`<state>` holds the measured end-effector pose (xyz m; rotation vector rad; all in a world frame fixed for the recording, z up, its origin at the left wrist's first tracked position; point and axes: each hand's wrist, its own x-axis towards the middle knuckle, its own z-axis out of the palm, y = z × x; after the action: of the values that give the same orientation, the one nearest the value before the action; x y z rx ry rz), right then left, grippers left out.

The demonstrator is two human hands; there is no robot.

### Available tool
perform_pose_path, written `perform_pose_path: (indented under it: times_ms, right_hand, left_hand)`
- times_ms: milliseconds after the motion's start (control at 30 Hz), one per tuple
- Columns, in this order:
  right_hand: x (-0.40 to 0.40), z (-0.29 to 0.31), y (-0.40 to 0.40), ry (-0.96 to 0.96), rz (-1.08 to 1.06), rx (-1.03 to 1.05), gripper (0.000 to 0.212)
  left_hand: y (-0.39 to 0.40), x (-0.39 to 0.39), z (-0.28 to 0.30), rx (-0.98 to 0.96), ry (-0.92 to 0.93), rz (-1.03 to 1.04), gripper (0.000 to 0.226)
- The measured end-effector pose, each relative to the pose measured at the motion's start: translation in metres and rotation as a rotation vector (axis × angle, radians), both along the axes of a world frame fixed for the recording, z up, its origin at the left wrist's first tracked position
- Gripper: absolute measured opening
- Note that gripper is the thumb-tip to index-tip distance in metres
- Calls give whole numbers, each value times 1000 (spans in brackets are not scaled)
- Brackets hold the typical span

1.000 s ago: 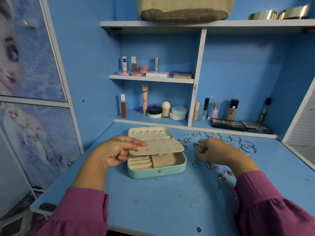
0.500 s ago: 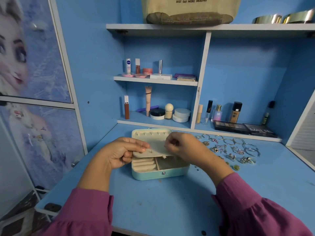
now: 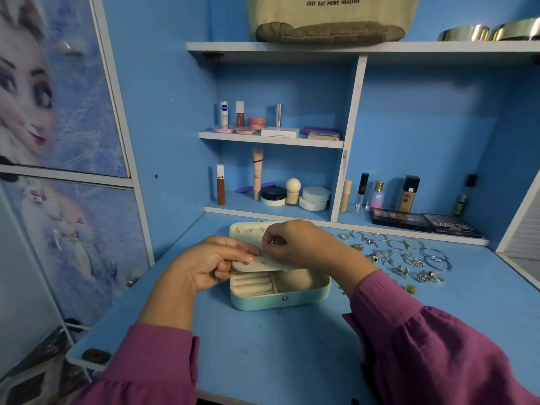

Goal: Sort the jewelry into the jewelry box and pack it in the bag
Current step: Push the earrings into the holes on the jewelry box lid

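Under right hand (pinching): jewelry box

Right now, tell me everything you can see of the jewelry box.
The jewelry box is a small mint-green case with rounded corners and a metal snap stud on its front. It sits open on the blue desk, lid back. The cream lining shows ring rolls at left and an open compartment at right. The left hand holds its cream earring panel level above the tray; the right hand pinches something at it.

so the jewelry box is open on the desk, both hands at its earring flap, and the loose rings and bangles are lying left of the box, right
Not quite. The head view shows the loose rings and bangles lying right of the jewelry box, not left. The box is open on the desk, with the left hand and right hand at its earring flap.
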<state>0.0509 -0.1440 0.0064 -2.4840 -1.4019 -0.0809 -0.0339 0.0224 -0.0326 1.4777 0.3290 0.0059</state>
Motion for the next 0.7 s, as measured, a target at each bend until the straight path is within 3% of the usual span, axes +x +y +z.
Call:
perform_pose_path:
  times_ms: [700]
  right_hand:
    - [-5,8,3,-21,17,-75,26]
  left_hand:
    - [-1,0,0,9,4,-3,19]
